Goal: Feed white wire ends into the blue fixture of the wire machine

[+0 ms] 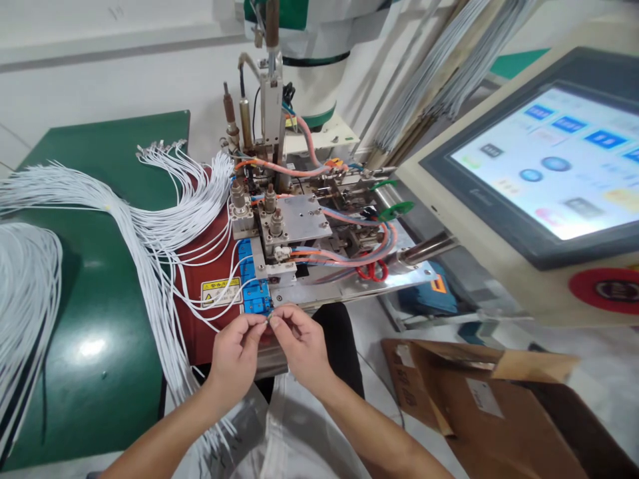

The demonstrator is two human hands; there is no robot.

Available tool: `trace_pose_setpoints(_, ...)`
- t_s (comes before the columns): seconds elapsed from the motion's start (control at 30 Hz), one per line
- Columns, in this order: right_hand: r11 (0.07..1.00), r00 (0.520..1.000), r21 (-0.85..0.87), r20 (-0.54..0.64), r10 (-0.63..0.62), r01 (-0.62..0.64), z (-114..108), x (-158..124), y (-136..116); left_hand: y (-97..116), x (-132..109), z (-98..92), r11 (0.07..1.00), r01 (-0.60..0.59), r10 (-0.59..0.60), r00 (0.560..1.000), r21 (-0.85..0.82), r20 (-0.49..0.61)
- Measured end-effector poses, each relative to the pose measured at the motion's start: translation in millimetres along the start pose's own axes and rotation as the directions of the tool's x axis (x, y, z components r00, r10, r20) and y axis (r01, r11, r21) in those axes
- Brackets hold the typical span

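Observation:
Both hands meet fingertip to fingertip at the machine's front edge, just below a blue fixture (253, 287). My left hand (235, 349) is pinched, thumb against forefinger, at a tiny piece between the hands. My right hand (301, 342) pinches at the same spot from the other side. The piece is too small and too covered by the fingers to name. White cables (150, 229) run from the left toward the fixture, and a few of their ends reach into it. A yellow warning label (220, 293) lies left of the fixture on a red surface (200, 339).
Behind the hands stands the machine with a metal plate (294, 218), hoses and a green-rimmed wire spool (393, 201). A touch screen (559, 159) and a red button (606, 290) are at right. An open cardboard box (514, 426) sits lower right; a green table (100, 372) is left.

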State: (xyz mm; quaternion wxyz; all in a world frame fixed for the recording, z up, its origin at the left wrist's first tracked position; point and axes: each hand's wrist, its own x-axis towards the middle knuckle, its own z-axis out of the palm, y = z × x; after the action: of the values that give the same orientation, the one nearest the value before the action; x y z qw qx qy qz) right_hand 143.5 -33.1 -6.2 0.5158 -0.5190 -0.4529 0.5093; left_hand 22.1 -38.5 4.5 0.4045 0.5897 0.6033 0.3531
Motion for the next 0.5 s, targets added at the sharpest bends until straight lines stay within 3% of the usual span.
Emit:
trace_pose_setpoints(0.17,0.996,0.998,-0.066,-0.001,-0.067,0.067,1,2,-2,-1,0,-1.0,0.999,0.007,-0.008,1.000,-0.040,-0.011)
trace_pose_setpoints(0.23,0.965,0.982,-0.188,-0.016,-0.189,0.182,0,2,-4,1,-1,-1.7,0.999,0.014,-0.014,1.000,-0.045,0.006)
trace_pose_setpoints(0.37,0.824,0.901,-0.404,0.005,-0.434,0.399,-2,2,-5,0,-3,-2.3,0.998,0.025,-0.023,0.999,-0.059,0.039)
trace_pose_setpoints(0.43,0.810,0.894,-0.403,0.056,-0.443,0.427,-5,4,-6,-1,-3,-4.2,1.000,-0.006,0.007,0.999,-0.007,0.040)
trace_pose_setpoints(0.5,0.844,0.918,-0.363,0.124,-0.376,0.395,-10,8,-9,-1,-2,-8.9,0.995,-0.068,0.063,0.996,0.079,0.063)
